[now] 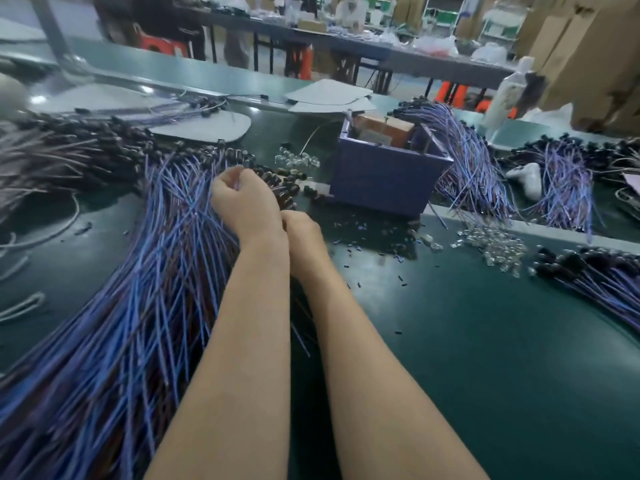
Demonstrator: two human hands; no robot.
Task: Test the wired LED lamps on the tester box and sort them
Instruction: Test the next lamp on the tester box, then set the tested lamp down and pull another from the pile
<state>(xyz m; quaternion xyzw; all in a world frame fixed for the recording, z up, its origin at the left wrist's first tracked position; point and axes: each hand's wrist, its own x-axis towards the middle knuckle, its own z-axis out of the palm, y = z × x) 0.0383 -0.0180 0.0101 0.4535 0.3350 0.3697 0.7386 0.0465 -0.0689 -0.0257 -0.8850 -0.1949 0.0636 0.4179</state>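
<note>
Heap of wired LED lamps (162, 265): spread on the green bench (467, 341) left of both forearms, dark heads fanned toward the purple tester box (384, 178).
Handling: light; leads limp and tangle-prone; heads small and rigid. Judged best drawn out singly, gripped just behind the head.
Left hand (242, 202): fingers curled together at the heap's far end, seemingly pinching a few leads.
Right hand (301, 233): fingers hidden; cannot tell.
Surroundings: sorted bundles (467, 157) draped beside the box; clear lens caps (491, 244) and black offcuts (381, 258) litter the approach.
</note>
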